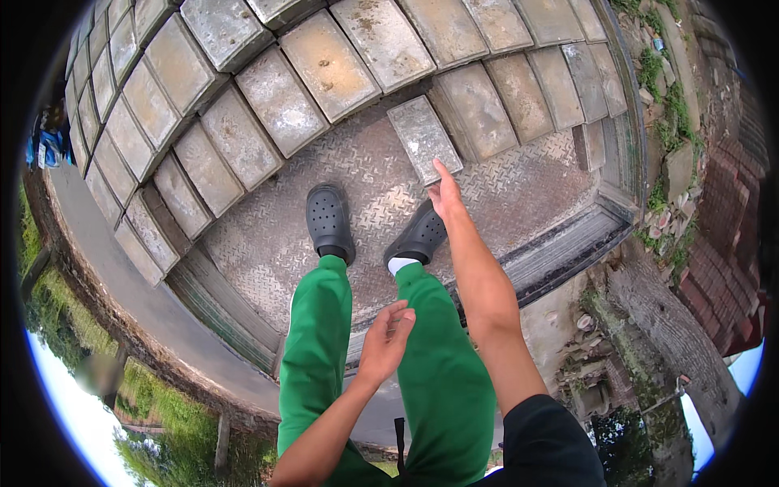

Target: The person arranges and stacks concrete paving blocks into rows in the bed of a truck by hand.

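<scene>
Left hand (388, 337) hung loosely curled and empty above the green trousers (442, 365), out of the way. Farther out, the right hand (445, 195) stretched down with fingers pressed together and straight, their tips at the near corner of a lone grey block (423, 138), holding nothing. That block lay flat on the checker-plate deck (268, 243), just ahead of the black clogs (329, 219) and apart from the packed rows of blocks (276, 101) beyond, likely so one could be reached singly.

an outdoor loading site on an open truck bed: the diamond-plate steel floor (268, 243) is stacked with rows of grey concrete slabs (280, 101), and one loose slab (423, 138) lies on it. beyond the floor's right edge are weeds, rubble (669, 219) and stacked red bricks (726, 252); beyond its left edge, grass (154, 406).
</scene>
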`<state>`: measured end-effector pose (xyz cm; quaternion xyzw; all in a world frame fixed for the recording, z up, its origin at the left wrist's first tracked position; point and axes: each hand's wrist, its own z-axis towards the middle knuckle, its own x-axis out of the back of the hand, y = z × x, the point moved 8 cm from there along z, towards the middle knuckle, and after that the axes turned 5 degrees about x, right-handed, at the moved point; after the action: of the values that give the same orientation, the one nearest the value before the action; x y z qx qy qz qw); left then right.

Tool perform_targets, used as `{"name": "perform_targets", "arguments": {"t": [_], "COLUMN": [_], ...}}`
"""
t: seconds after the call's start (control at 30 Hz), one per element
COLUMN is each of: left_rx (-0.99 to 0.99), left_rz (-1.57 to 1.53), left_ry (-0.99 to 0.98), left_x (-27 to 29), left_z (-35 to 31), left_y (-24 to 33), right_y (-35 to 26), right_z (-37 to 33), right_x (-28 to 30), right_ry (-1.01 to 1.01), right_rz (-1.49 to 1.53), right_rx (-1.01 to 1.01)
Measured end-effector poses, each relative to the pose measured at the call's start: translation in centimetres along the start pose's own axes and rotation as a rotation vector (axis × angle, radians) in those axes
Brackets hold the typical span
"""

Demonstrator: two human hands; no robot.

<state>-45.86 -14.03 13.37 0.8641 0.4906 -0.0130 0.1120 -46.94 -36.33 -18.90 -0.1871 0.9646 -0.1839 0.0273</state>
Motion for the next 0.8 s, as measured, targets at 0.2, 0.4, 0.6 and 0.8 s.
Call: {"name": "perform_targets", "arguments": {"t": [0.2, 0.4, 0.6, 0.8], "left_rx": [-0.041, -0.042, -0.225, -0.235], "left_rz": [0.072, 0.123, 0.2, 0.353], "left_ry": [-0.017, -0.025, -0.074, 0.129], "left_x": [0.0, 0.0, 3.3, 8.8], "left_z": [-0.6, -0.9, -1.7, -0.7], "left_y": [3.7, 6.1, 12.2, 18.4], "right_y": [0.4, 0.3, -0.7, -2.8], "right_z": [0.7, 1.6, 2.7, 2.6], "right_x": [-0.3, -0.4, -2.0, -3.2], "right_ry": [0.187, 0.277, 0.281, -0.03], "right_rz": [-0.043, -0.198, -0.202, -0.47], "right_rx": [-0.017, 0.05, 0.131, 0.07]}}
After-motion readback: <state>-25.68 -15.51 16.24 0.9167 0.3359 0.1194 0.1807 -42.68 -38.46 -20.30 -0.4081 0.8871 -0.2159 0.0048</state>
